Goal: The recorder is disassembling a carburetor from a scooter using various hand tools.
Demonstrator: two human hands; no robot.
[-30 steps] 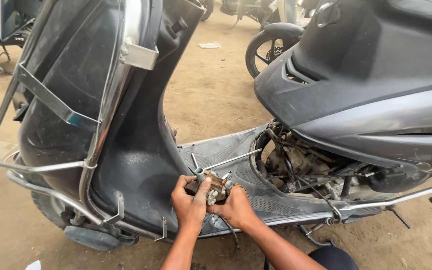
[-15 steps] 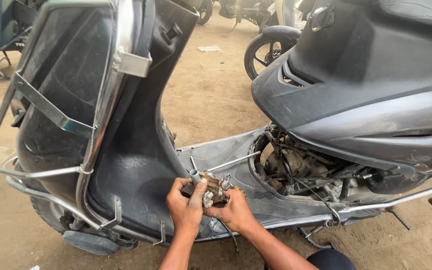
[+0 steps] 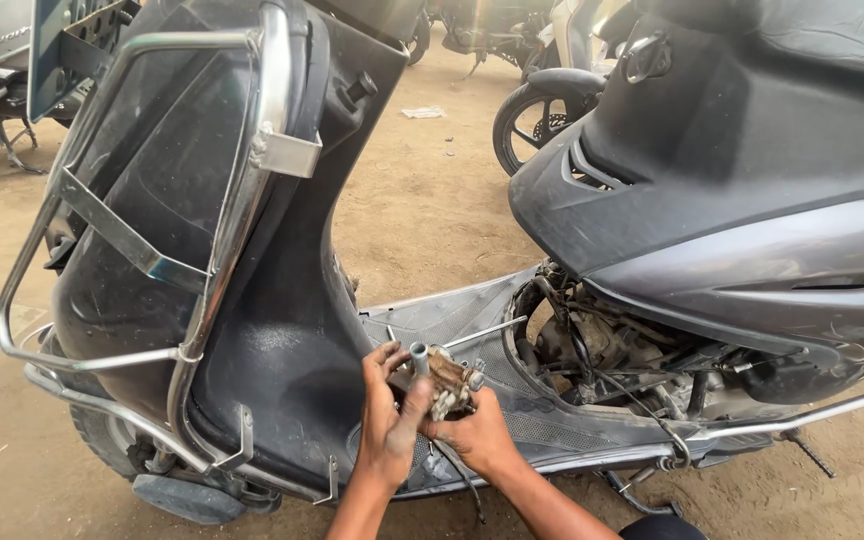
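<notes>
Head view, near centre: both hands still working together over the grey scooter's footboard point(image 3: 512, 420), gripping a small grimy metal carburettor-like part point(image 3: 444, 380). Left hand point(image 3: 389, 432) wrapping round the part's left side, fingers curled shut on it, thumb pressing toward the short upright tube at its top. Right hand point(image 3: 479, 437) cupping it from beneath and to the right, likewise closed on it. Part sitting just above the footboard, in the gap between the leg shield point(image 3: 282, 330) on the left and the exposed engine point(image 3: 602, 350) on the right, with a thin cable point(image 3: 460, 480) trailing down from it.

Compared with a second ago: hands and part staying in nearly the same spot, part turning slightly and rising a touch between the fingers, the tube now pointing more plainly upward. Camera drifting closer and a little leftward, more of the chrome crash guard point(image 3: 132, 240) showing. Judging by that, fiddling with the part in hand, not moving it elsewhere. Far behind, another wheel point(image 3: 542, 125) standing on the dirt ground point(image 3: 432, 200).
</notes>
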